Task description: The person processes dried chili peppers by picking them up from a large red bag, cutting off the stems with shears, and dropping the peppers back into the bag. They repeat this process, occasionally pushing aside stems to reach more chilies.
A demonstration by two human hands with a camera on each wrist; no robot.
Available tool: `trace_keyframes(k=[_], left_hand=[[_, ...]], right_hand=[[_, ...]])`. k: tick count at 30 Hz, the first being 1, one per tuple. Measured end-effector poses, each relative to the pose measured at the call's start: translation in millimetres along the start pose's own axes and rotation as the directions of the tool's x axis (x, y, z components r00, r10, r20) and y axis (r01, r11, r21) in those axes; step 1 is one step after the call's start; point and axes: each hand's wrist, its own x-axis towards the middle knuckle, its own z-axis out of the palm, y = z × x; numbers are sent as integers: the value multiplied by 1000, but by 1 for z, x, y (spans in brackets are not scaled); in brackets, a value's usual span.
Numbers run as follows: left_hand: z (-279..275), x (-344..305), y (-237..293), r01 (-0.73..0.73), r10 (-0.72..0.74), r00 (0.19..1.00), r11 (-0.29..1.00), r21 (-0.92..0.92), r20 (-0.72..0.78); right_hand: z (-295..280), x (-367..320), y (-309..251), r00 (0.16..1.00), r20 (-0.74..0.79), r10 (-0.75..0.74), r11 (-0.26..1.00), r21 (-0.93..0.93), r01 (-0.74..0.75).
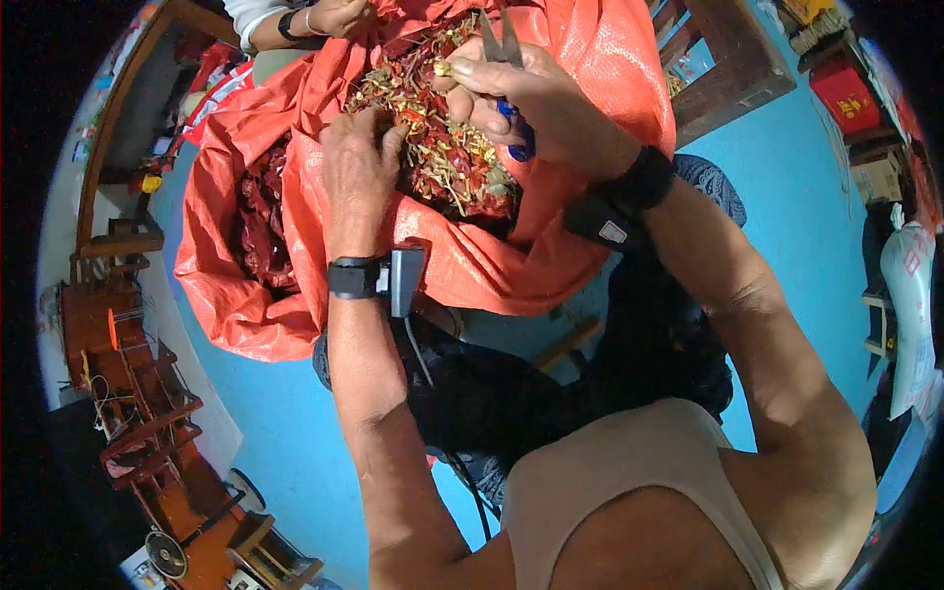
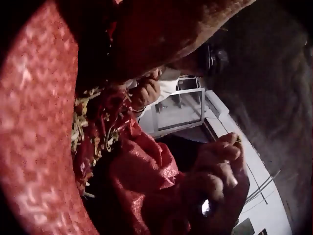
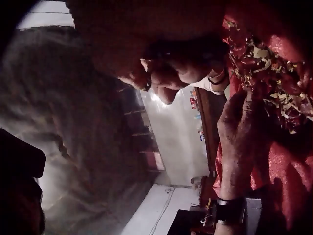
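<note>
An orange-red woven sack (image 1: 492,280) holds dried red peppers with pale stems and bits (image 1: 433,147). My left hand (image 1: 359,172) lies palm down at the sack's inner edge, its fingers loosely bent against the pieces; the right wrist view shows this hand (image 3: 237,132) with fingertips at the peppers (image 3: 254,58). Above the heap, my right hand (image 1: 551,108) holds blue-handled scissors (image 1: 521,138), blades pointing up and apart. A small yellowish piece (image 1: 442,68) is between its thumb and finger. In the left wrist view the right hand (image 2: 220,171) is curled and dim.
Darker red peppers (image 1: 264,221) lie in the sack's left part. Another person's hand (image 1: 339,17) is at the top edge, beside the sack. A wooden frame (image 1: 733,74) stands at upper right, a white bag (image 1: 910,315) at far right, and wooden furniture at left on the blue floor (image 1: 261,413).
</note>
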Motion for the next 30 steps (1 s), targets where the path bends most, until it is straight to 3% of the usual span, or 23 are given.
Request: trace_keyframes(k=[2, 4, 5, 6, 8, 9, 10, 11, 12, 13, 14, 16, 18, 20, 21, 23, 24, 26, 27, 28, 30], left_hand=[[1, 2, 5, 35, -35, 999, 999, 24, 3], [1, 5, 1, 198, -170, 978, 941, -275, 122], [3, 4, -5, 215, -197, 977, 868, -449, 87], [3, 2, -10, 296, -289, 952, 762, -576, 106], [-11, 5, -7, 422, -466, 870, 538, -730, 160], [-15, 3, 0, 445, -550, 797, 254, -858, 251], [-14, 2, -5, 443, -547, 800, 259, -858, 247], [-12, -1, -13, 420, -541, 782, 90, -903, 310], [-11, -4, -19, 390, -524, 766, -84, -917, 373], [-10, -4, -13, 371, -547, 752, -111, -922, 368], [-10, -5, -8, 371, -548, 752, -109, -922, 367], [-10, -6, -1, 375, -519, 762, -133, -917, 387], [-8, -7, 6, 378, -508, 774, -110, -919, 379], [-11, -8, 14, 433, -543, 764, 29, -901, 349], [-13, -9, 18, 430, -547, 762, 26, -902, 347], [-18, -10, 23, 398, -511, 817, 165, -903, 267], [-21, -10, 25, 398, -515, 815, 164, -903, 266], [-26, -12, 29, 372, -450, 870, 329, -868, 202], [-26, -14, 30, 372, -450, 876, 408, -834, 171], [-26, -15, 34, 374, -452, 875, 405, -834, 174], [-29, -15, 44, 266, -408, 912, 511, -817, 41]], right_hand=[[8, -3, -13, 999, -6, -35, 997, 65, 35], [8, -5, -16, 997, -30, -65, 988, 136, 69], [6, -5, -14, 1000, -8, -28, 979, 201, 29], [4, -6, -12, 1000, 18, 5, 964, 265, -10], [2, -6, -12, 999, 41, 26, 976, 213, -34], [2, -6, -14, 997, 49, 66, 977, 201, -74], [3, -5, -15, 993, 57, 105, 976, 187, -114], [4, -4, -14, 993, 59, 100, 976, 187, -110], [5, -4, -9, 994, 51, 99, 994, 39, -101], [6, -4, -3, 994, 42, 98, 990, -110, -93], [10, -3, 4, 994, 43, 97, 990, -108, -92], [20, -4, 16, 980, 87, -180, 928, -317, 198], [26, -7, 18, 986, 94, -140, 909, -382, 165], [34, -10, 12, 960, 69, -273, 783, -564, 263], [32, -6, 23, 947, 53, -318, 783, -548, 294], [35, -6, 18, 951, 2, -310, 759, -602, 249], [36, -7, 16, 950, -54, -307, 732, -651, 199], [34, -5, 16, 951, -53, -305, 727, -659, 196], [31, -5, 18, 933, -7, -359, 623, -747, 234], [30, -5, 20, 913, 45, -405, 507, -820, 265], [31, -5, 23, 897, 57, -438, 458, -845, 277]])
